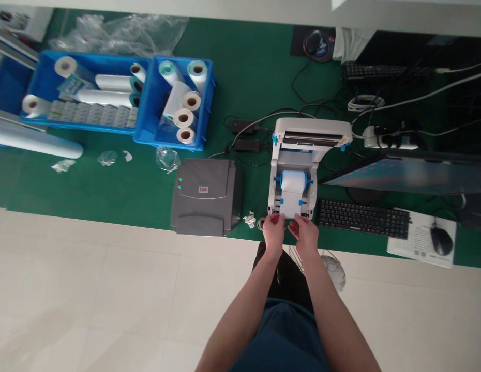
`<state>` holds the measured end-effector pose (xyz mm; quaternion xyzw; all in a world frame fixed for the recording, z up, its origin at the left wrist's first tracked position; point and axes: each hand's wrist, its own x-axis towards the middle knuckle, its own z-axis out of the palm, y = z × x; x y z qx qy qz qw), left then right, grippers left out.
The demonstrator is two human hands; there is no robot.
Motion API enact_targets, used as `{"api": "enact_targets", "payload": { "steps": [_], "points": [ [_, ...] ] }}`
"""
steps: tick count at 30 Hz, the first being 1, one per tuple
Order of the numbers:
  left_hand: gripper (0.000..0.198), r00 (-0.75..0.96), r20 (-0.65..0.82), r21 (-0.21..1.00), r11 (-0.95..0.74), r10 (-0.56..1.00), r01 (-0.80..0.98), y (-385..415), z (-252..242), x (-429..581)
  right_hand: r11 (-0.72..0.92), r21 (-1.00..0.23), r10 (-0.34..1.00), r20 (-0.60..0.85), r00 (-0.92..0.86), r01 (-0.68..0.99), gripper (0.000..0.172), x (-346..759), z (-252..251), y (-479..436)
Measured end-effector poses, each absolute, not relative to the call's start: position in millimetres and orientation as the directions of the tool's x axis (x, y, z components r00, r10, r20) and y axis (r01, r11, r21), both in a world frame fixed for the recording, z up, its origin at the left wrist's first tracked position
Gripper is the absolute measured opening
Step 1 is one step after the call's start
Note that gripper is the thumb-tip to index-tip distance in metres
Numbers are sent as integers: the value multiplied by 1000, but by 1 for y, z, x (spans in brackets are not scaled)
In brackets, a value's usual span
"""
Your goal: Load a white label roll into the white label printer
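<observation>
I have left hand (274, 233) and right hand (307, 236) pinching the label strip (291, 203) by its end, roll (294, 181) just beyond.

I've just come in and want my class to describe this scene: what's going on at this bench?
A person's left hand and right hand are at the front end of a white paper strip. It runs from a roll inside a white printer, whose lid is raised. Whether the fingers pinch the strip is unclear. A grey printer stands to the left, lid down.
</observation>
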<state>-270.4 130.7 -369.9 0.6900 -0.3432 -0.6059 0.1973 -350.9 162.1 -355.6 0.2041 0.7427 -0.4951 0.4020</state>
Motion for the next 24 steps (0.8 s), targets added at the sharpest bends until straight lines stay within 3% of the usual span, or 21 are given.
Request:
{"api": "enact_targets", "payload": {
  "steps": [11, 24],
  "points": [
    [25, 62, -772, 635, -771, -633, 43, 147, -387, -266, 334, -531, -70, -838, -541, 779, 19, -347, -366, 178],
    [30, -54, -749, 661, -750, -660, 5, 154, -392, -241, 339, -541, -235, -841, -488, 769, 17, -346, -371, 211]
  ]
}}
